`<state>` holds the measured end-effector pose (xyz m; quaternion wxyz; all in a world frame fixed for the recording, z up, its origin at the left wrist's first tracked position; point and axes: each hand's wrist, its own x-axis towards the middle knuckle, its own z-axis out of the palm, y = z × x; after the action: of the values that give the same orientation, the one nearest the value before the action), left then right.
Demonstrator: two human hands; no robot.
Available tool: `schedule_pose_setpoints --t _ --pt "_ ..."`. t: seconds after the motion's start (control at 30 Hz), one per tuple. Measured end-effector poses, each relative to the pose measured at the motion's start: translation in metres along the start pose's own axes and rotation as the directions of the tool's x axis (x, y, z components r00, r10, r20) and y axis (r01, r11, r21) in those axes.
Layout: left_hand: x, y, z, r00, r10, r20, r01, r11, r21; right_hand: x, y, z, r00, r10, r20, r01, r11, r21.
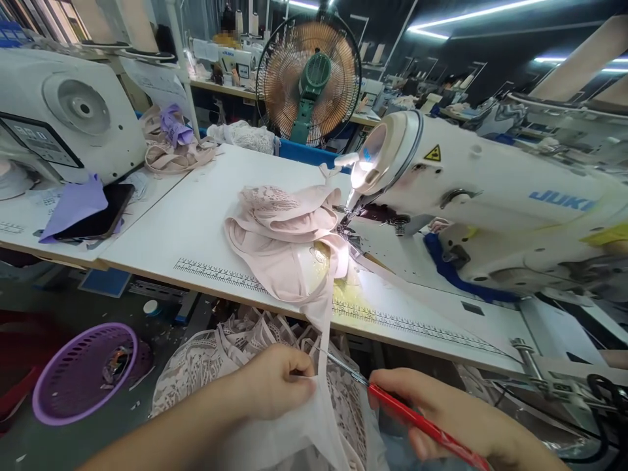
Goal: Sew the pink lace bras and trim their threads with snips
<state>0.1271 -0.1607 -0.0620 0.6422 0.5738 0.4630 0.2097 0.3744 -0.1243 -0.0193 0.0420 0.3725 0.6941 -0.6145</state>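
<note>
Below the table edge, my left hand (279, 383) pinches pale pink fabric beside a narrow strap (322, 347). This strap runs up to a pale pink bra-like garment (275, 248) bunched on the table at the sewing machine's needle. My right hand (432, 405) is closed around a red-handled tool (412, 415) with a slender metal tip. That tip points left and lies against or just behind the strap, close to my left fingers; I cannot tell whether it touches. More pale lace garments (196, 360) hang beneath both hands.
The white JUKI sewing machine (490, 170) stands on the right with its lamp lit. A second machine (63, 111) and a dark phone (98, 212) are at the left. Behind the table is a large fan (314, 72). A purple basket (86, 373) sits on the floor.
</note>
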Motion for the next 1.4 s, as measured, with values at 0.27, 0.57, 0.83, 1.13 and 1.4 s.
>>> schedule_pose_setpoints --t 0.27,0.57,0.83,1.13,1.4 --pt "-0.001 -0.002 -0.004 1.000 0.003 0.002 -0.003 0.998 -0.060 0.004 -0.013 -0.017 0.992 0.121 0.041 -0.117 0.989 -0.088" --pt "-0.012 0.008 -0.010 0.977 0.203 -0.066 -0.197 0.977 0.084 0.009 0.001 -0.005 0.984 0.028 -0.174 -0.016 0.997 0.072" --pt "-0.033 0.033 -0.004 0.682 0.732 0.001 -0.595 0.553 0.583 0.018 0.003 0.054 0.946 0.024 -0.324 0.064 0.964 0.257" --pt "-0.014 0.013 0.048 0.567 0.738 0.366 -0.778 0.334 0.532 0.014 0.022 0.068 0.752 0.216 -0.623 -0.065 0.965 0.255" --pt "-0.017 0.005 0.029 0.825 0.470 -0.313 -0.337 0.855 0.395 -0.012 0.054 0.092 0.860 -0.061 -0.507 0.379 0.742 0.553"
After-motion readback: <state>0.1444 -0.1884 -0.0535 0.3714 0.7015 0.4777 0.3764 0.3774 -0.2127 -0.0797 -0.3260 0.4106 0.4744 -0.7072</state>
